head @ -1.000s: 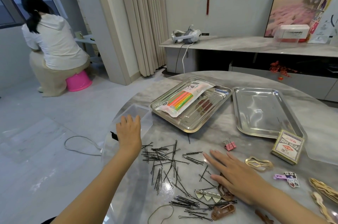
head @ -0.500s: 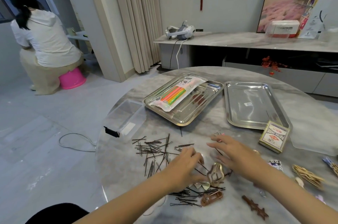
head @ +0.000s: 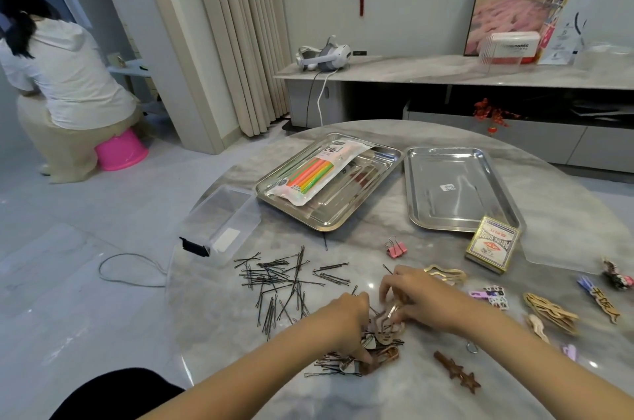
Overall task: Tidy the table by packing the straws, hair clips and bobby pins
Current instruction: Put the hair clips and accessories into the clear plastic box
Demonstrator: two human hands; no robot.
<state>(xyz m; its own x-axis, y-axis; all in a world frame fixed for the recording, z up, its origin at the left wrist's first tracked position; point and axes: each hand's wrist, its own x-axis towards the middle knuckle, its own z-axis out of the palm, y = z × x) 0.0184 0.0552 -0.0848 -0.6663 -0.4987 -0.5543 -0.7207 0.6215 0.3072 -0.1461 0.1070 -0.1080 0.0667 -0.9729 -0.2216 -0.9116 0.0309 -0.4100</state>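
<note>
My right grip (head: 422,299) pinches a tan hair clip (head: 389,315). My left grip (head: 346,316) curls down onto the heap of clips (head: 374,351) beside it, near the front edge of the desk (head: 370,244). Loose bobby pins (head: 281,282) lie scattered toward the left edge, with bare desk around them. The straws (head: 310,175) lie bagged in the left tray (head: 343,208) at the far side. A second tray (head: 459,203), a card box (head: 490,244) and a pink binder clip (head: 396,249) sit beyond.

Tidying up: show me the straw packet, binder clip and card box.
straw packet (head: 310,175), head view, coloured straws.
binder clip (head: 398,250), head view, pink body.
card box (head: 492,242), head view, top face.
</note>
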